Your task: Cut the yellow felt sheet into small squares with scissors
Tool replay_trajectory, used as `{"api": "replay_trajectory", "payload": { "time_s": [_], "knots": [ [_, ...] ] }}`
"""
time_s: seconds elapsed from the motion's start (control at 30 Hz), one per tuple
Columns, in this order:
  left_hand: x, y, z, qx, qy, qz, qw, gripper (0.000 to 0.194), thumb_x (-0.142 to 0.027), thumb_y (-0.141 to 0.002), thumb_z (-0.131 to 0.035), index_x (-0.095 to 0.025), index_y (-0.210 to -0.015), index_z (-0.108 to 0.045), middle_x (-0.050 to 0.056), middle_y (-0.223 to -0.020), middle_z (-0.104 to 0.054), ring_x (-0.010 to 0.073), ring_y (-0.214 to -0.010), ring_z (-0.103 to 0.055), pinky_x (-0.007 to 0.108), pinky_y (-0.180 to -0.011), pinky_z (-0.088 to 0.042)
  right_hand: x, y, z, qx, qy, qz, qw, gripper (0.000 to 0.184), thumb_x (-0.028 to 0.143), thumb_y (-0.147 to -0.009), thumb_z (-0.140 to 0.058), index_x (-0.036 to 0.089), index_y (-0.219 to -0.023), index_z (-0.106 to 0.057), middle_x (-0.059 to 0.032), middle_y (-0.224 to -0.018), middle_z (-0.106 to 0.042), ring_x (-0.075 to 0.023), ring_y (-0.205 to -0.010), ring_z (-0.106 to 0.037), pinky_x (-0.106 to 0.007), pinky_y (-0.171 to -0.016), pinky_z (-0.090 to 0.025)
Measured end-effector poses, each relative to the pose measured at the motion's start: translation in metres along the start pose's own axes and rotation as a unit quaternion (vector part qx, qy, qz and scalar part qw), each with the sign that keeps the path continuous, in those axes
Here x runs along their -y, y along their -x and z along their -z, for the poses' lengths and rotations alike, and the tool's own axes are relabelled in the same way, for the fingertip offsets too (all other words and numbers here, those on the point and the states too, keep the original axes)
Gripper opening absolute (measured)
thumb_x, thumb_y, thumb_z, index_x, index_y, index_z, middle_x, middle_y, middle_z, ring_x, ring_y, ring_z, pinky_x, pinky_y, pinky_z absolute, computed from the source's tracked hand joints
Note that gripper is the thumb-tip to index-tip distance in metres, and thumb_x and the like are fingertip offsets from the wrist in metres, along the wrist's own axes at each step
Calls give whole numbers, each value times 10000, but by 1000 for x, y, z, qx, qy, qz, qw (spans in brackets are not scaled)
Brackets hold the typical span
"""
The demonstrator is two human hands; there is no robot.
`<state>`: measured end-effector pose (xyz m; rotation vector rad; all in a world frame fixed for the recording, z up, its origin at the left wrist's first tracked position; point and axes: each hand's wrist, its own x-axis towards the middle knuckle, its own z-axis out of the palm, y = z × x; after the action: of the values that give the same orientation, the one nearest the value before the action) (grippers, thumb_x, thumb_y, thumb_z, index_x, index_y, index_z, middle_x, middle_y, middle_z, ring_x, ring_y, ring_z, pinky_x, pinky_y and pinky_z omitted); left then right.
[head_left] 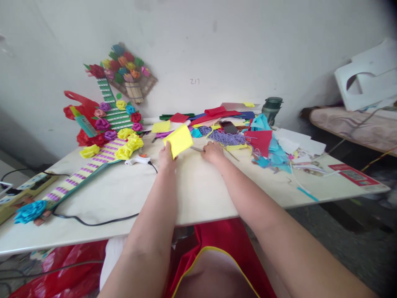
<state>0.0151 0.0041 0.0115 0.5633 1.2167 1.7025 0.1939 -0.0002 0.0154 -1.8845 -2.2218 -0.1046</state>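
The left hand and right hand work at the ends of two forearms that extend forward over the table. The left forearm runs nearly straight ahead; its hand is raised slightly, thumb toward the wearer, pinching the lower left part of a yellow sheet. The right forearm angles inward; its hand is palm down and low over the table, fingers curled, gripping the near end of a thin grey tool. The tool points left toward the sheet; whether the two touch cannot be determined.

A guitar-shaped craft piece with paper flowers spans the left side of the table, its upper part against the wall. Beyond the hands, colored sheets form a low stack along the wall. To the right of the right hand, blue paper scraps adjoin a red sheet. A bundle of purple yarn lies just beyond the right hand. A dark green bottle stands at the back. A white glue gun lies left of the left hand.
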Motion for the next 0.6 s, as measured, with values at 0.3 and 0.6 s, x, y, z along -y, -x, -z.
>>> {"api": "replay_trajectory", "payload": {
  "time_s": [0.3,0.6],
  "knots": [
    [-4,7,-2,11,6,30,999,232,-406,-733,-601,-212,-772,-480,-18,-766,-534,75,-568,-496,180,-420,-290,-26,-7,-3,-90,-16,-130,987,341,295,-814,-467,93,-1006,-663,-201,-1106,-565,-330,-1085,-437,-459,-891,-282],
    [1,-2,0,41,-38,-32,998,219,-391,-753,-569,-185,-718,-503,10,-687,-565,106,-542,-524,198,-430,-345,-13,-8,1,-7,-566,-95,819,460,575,-806,-430,149,-825,-604,-87,-771,-663,-159,-620,-607,-257,-566,-436]
  ]
}}
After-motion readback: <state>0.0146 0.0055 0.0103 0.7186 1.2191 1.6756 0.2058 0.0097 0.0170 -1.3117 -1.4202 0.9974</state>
